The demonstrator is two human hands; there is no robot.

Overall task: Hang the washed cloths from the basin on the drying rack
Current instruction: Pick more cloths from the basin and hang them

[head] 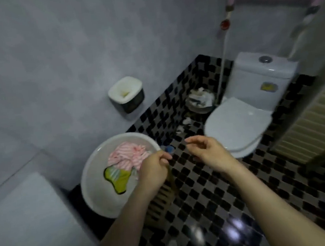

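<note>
Basin [98, 188] holds cloths [129, 155]; left fingers [166, 158] curled, grip unclear; right fingers [194, 139] loosely spread, empty.

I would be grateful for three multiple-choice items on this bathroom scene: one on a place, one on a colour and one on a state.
1. Where does the pink striped cloth lie?
A. on the floor
B. in the basin
C. over a rack

2. What colour is the other cloth beside it?
A. green
B. blue
C. red

3. How does the toilet lid stand?
A. raised
B. missing
C. down

Answers:
1 B: it lies bunched inside the white basin.
2 A: it shows yellow-green just below the pink one.
3 C: the lid lies flat over the bowl.
</note>
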